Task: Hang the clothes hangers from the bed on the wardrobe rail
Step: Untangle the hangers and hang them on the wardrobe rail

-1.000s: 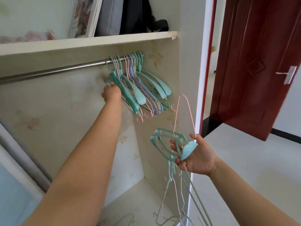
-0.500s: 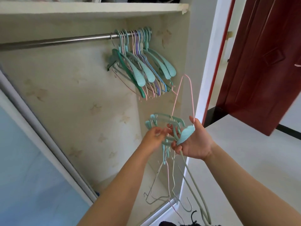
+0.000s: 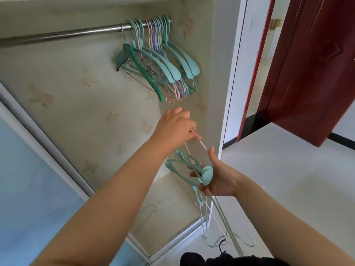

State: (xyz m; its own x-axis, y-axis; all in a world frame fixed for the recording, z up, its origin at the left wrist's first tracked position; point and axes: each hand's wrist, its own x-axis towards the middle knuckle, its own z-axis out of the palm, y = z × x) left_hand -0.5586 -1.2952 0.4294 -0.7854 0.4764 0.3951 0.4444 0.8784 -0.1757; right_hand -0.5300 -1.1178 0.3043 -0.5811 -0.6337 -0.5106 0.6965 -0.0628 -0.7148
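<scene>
Below the wardrobe rail [image 3: 63, 35], at 6 o'clock from the hung hangers [image 3: 163, 62], both hands work on one bundle. The right hand [image 3: 217, 179] grips the bundle of hangers [image 3: 190, 173], fingers curled round the teal shoulders, thumb raised; the wire hooks trail down toward the floor. The left hand [image 3: 175, 129] pinches a pink hanger [image 3: 202, 144] near its top, fingers closed on the thin wire, at 11 o'clock from the bundle.

Step in hand, by judgement: separating one hanger from the bundle. Part of the task is done, since a cluster already hangs at the right end of the rail.

Next move calls for:
1. Drawing the pink hanger free without snagging its neighbours.
2. Raising it toward 12 o'clock.
3. Setting its hook over the rail beside the cluster.
</scene>
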